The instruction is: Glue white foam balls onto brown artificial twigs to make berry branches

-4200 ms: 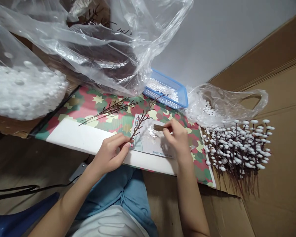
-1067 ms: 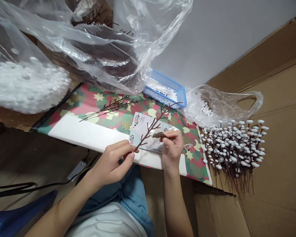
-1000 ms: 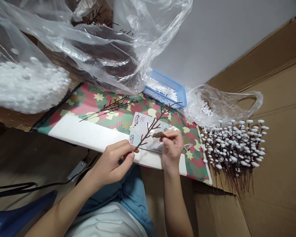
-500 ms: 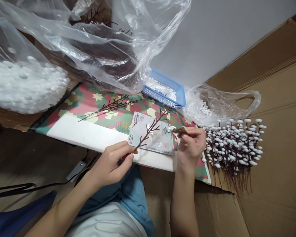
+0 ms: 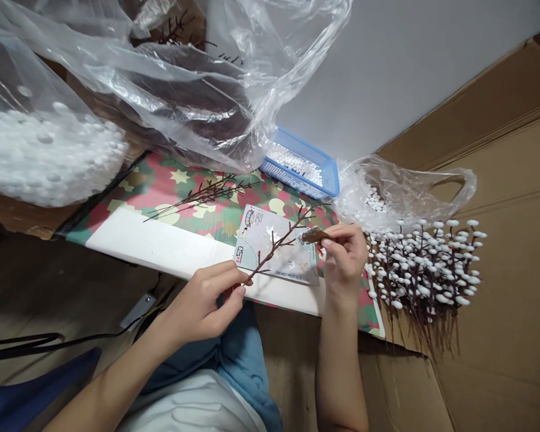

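Observation:
My left hand [image 5: 213, 300] pinches the lower end of a bare brown artificial twig [image 5: 276, 245], which slants up to the right over the table. In my right hand [image 5: 346, 252] is a small flat brown piece [image 5: 314, 235], perhaps cardboard, with something whitish and shiny on its tip. That tip is close beside the twig's upper side branches; whether they touch I cannot tell. Under both lies a pale printed card [image 5: 292, 264] lettered for a hot melt glue gun, with whitish smears on it.
More bare twigs [image 5: 211, 193] lie on the patterned tabletop. Behind are a blue basket [image 5: 299, 171] of white beads and a clear bag [image 5: 400, 192]. White-tipped twigs [image 5: 427, 264] stand at right. A bag of white balls [image 5: 49, 156] and large plastic bags [image 5: 184, 90] fill the left.
My right hand has turned the brown piece and brought its coated tip slightly left and down. The twig in my left hand has shifted a little to the right.

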